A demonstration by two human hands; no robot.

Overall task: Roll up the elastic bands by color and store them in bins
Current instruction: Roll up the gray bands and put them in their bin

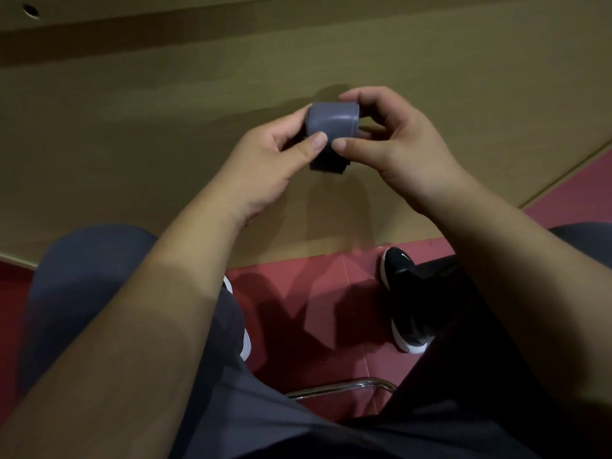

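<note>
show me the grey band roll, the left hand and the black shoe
grey band roll (332,122): head view, middle of its curved outer face
left hand (265,165): head view, middle of the hand, below the thumb
black shoe (400,273): head view, its shiny upper

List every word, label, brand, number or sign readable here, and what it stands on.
No text can be read.
The grey band roll, pinched by the left hand and right hand, shows no print.
The black shoe has a small pale mark, too blurred to read.
</note>
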